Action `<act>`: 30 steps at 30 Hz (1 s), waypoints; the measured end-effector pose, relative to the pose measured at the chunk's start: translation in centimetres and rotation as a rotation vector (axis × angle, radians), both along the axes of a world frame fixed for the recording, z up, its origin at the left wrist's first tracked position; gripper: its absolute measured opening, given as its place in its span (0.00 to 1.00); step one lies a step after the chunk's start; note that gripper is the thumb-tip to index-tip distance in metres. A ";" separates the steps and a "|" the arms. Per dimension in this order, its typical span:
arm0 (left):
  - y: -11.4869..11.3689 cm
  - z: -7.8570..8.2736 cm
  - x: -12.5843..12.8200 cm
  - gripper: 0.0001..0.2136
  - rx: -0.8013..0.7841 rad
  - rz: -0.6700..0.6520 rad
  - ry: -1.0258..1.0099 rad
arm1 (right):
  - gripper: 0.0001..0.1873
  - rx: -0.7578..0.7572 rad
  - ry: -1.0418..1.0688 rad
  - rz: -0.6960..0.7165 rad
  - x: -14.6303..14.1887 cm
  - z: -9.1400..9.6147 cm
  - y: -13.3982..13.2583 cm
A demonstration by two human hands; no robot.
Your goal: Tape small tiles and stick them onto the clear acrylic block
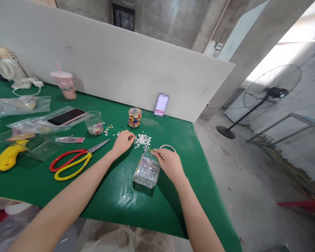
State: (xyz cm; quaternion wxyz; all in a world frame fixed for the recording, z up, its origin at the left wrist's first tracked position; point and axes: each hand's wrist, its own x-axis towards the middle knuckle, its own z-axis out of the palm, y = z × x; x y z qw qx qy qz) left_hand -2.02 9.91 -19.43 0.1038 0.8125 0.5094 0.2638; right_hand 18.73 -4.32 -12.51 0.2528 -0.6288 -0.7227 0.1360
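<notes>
A clear box [147, 172] covered with rows of small pale mosaic tiles rests tilted on the green table. At its upper right edge is my right hand [171, 163], fingers pinched together on something thin that I cannot make out. Small orange and green pieces show by those fingertips. Beside a loose pile of white mosaic tiles [143, 140] lies my left hand [123, 142], its fingers curled together. Whatever it may hold is too small to name. Behind my right hand, part of a white ring [168, 146] shows.
Red-and-yellow scissors [72, 163] lie left of my left forearm. Beyond stand a plastic cup [93, 122] with colored tiles, a mosaic-covered jar [134, 117] and a pink drink cup [65, 85]. A phone [67, 117], clear tray [43, 148] and yellow tool [9, 155] lie left.
</notes>
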 end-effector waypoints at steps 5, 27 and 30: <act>0.1 -0.1 -0.1 0.12 0.005 -0.009 -0.015 | 0.09 0.031 -0.023 0.026 0.1 0.0 0.1; -0.5 0.1 0.3 0.12 -0.010 -0.036 -0.010 | 0.11 -0.184 0.370 0.037 0.7 -1.4 2.1; -0.9 0.3 0.3 0.12 0.001 -0.040 0.005 | 0.11 -0.217 0.451 0.040 1.0 -1.6 2.1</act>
